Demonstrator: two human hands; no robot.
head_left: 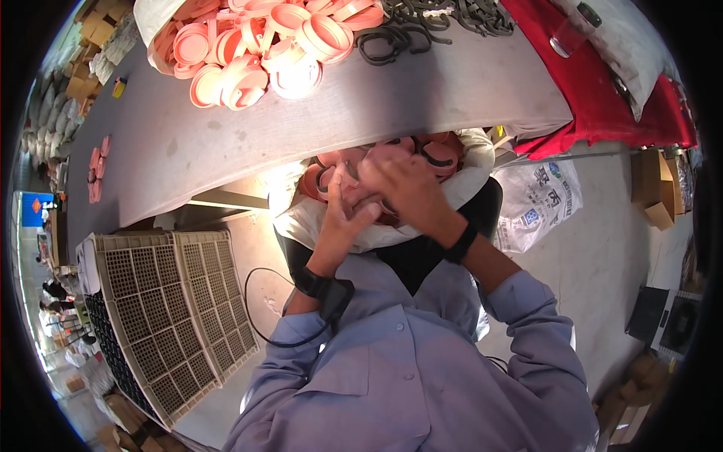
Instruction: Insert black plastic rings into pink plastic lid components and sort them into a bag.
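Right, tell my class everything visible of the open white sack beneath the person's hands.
The white sack sits mouth up between the person's torso and the table. Its creased, cloth-like rim spreads over something dark. Pink parts, some with dark bands, lie inside. The left hand and right hand are above; whether either touches it is unclear. Its base is hidden.

Red cloth (580, 105) draping over the tabletop (467, 90) right edge, lattice crates (143, 282) standing by its front edge, pale floor (602, 248) spreading below
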